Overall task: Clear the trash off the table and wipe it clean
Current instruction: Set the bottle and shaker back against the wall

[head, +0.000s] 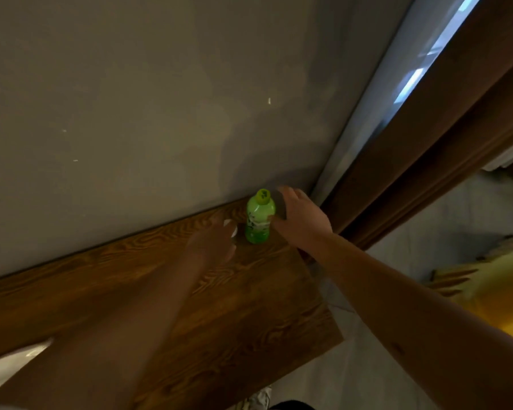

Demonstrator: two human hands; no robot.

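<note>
A green plastic bottle (259, 217) with a green cap stands upright near the far right corner of the wooden table (249, 306), close to the grey wall. My right hand (301, 217) is just right of the bottle with fingers spread, not gripping it. My left hand (212, 245) is blurred, low over the table just left of the bottle. Small white scraps (231, 227) show at its fingertips; whether it holds them is unclear.
The grey wall (131, 113) runs along the table's far edge. A brown curtain (427, 143) and a window strip stand to the right. Pale floor (427, 261) lies beyond the table's right edge, with a yellow object (492, 291) there.
</note>
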